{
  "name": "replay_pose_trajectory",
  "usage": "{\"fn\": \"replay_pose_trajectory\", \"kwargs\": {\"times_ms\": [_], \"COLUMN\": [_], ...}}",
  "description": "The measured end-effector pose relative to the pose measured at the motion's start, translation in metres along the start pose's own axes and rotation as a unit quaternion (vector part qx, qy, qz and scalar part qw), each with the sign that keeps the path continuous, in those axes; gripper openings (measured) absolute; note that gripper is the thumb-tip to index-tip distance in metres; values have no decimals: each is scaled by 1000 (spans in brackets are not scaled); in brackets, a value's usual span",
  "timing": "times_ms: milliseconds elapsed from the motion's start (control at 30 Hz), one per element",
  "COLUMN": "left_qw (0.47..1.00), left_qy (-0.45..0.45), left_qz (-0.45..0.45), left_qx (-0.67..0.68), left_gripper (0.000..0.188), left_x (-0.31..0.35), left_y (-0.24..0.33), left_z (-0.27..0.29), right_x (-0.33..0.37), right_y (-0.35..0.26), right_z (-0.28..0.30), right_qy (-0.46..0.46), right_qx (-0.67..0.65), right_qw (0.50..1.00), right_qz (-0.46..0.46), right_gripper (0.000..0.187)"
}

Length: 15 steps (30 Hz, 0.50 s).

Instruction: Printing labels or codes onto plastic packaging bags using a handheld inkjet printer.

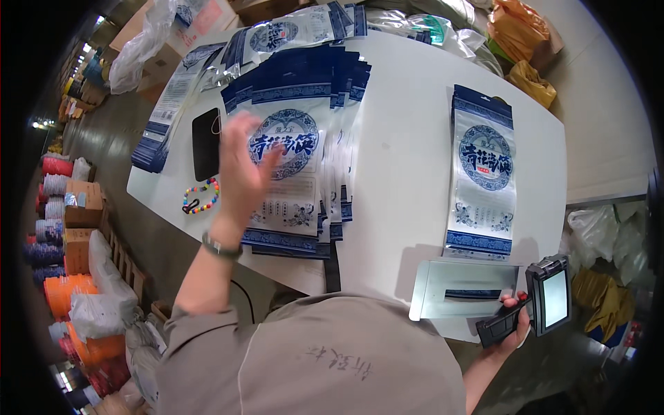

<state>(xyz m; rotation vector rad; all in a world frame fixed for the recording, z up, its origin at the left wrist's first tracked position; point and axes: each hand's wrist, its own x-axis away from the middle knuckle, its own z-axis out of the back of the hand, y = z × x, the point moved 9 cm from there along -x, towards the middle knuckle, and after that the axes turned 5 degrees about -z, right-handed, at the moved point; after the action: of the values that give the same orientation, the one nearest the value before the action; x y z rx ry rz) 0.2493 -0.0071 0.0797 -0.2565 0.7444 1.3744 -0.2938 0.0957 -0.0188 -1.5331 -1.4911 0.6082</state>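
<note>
Over a thick, fanned stack of blue-and-white flat packaging pouches (297, 200), my left hand (243, 155) hovers, blurred by motion. Its fingers are spread and nothing shows in them; whether it touches the top pouch I cannot tell. My right hand (515, 325) is wrapped round the black handle of a handheld printer (550, 294) with a lit screen, at the table's near right edge. Beside it lies a silver metal plate (432, 290) with a long dark slot. Just beyond the plate, a smaller neat pile of the same pouches (484, 166) lies flat.
The white table (401, 138) also bears a black phone (206, 145), a colourful bead bracelet (200, 197) and more pouches (166, 111) at the far left. Plastic bags (443, 31) crowd the far edge. Cartons (83, 204) and spools (69, 290) stand on the left floor.
</note>
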Motion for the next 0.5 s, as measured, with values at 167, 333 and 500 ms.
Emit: {"fn": "replay_pose_trajectory", "kwargs": {"times_ms": [167, 333, 500], "left_qw": [951, 956, 955], "left_qy": [-279, -246, -241], "left_qz": [-135, -137, -162], "left_qx": [-2, 85, 56], "left_gripper": [95, 100, 96], "left_x": [76, 63, 54], "left_y": [75, 51, 48], "left_z": [1, -32, -32], "right_x": [-9, -13, 25], "right_y": [-2, 10, -23], "right_z": [-10, -1, 11], "right_qy": [-20, -53, 4], "right_qx": [32, -145, 250], "right_qw": [999, 985, 964], "right_qz": [10, -80, 93], "right_gripper": [34, 31, 73]}}
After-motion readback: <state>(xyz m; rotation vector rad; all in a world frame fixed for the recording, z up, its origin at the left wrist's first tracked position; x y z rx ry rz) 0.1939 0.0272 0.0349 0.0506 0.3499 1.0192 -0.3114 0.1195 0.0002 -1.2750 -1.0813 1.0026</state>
